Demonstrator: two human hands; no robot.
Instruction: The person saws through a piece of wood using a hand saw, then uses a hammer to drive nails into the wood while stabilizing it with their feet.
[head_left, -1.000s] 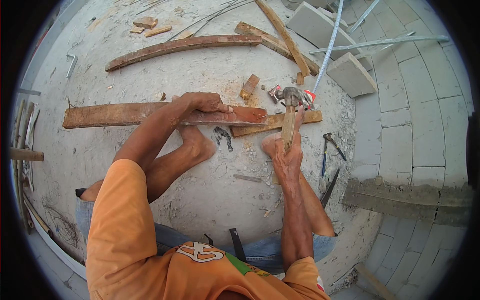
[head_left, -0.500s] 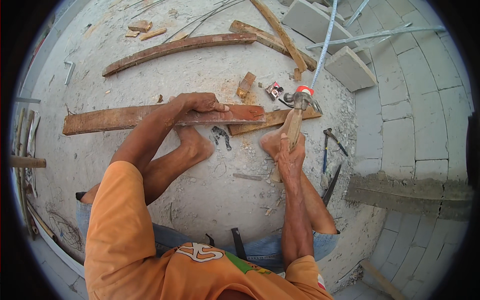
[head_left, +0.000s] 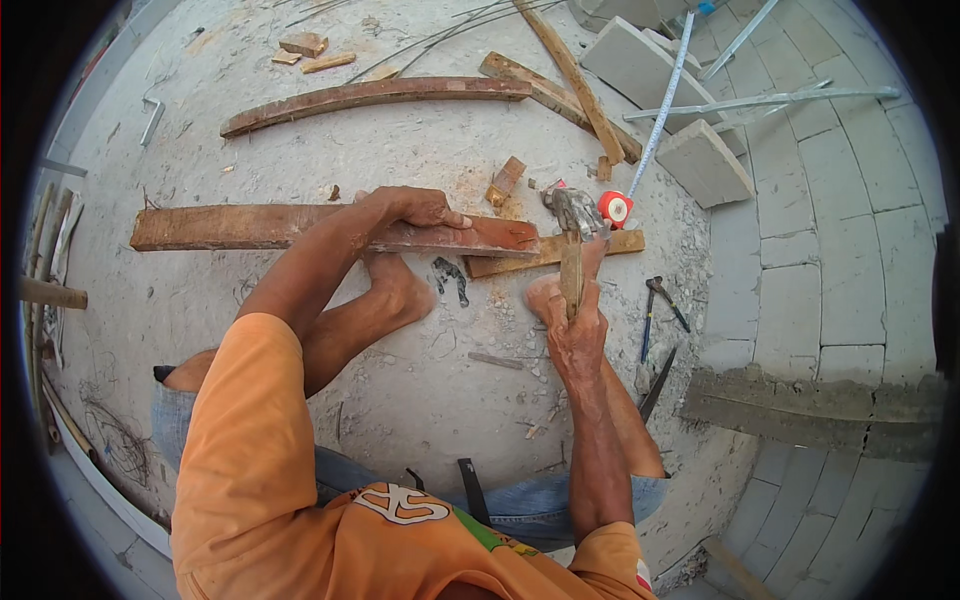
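Observation:
My left hand (head_left: pixel 425 207) grips a long reddish wooden board (head_left: pixel 200 228) lying crosswise above my bare feet. My right hand (head_left: pixel 578 330) is closed on the wooden handle of a claw hammer (head_left: pixel 572 258), whose metal head is just beyond the board's right end. A shorter plank (head_left: pixel 625 241) lies beneath that end. A red tape measure (head_left: pixel 616 208) with its blade pulled out sits behind the hammer. A dark metal piece (head_left: pixel 450 280) lies between my feet. Pincers (head_left: pixel 660 300) and a dark saw blade (head_left: pixel 658 385) lie right of my right foot.
Timber lengths (head_left: pixel 375 100), offcuts (head_left: pixel 305 45) and thin rods lie across the dusty floor ahead. Light blocks (head_left: pixel 705 165) with metal bars stand at upper right, beside a block surface (head_left: pixel 810 280) with a mortar band (head_left: pixel 810 408). Poles (head_left: pixel 45 260) lie at the left edge.
The hammer in my right hand has swayed slightly, its head now a little left of where it was half a second ago. My left hand stays on the board.

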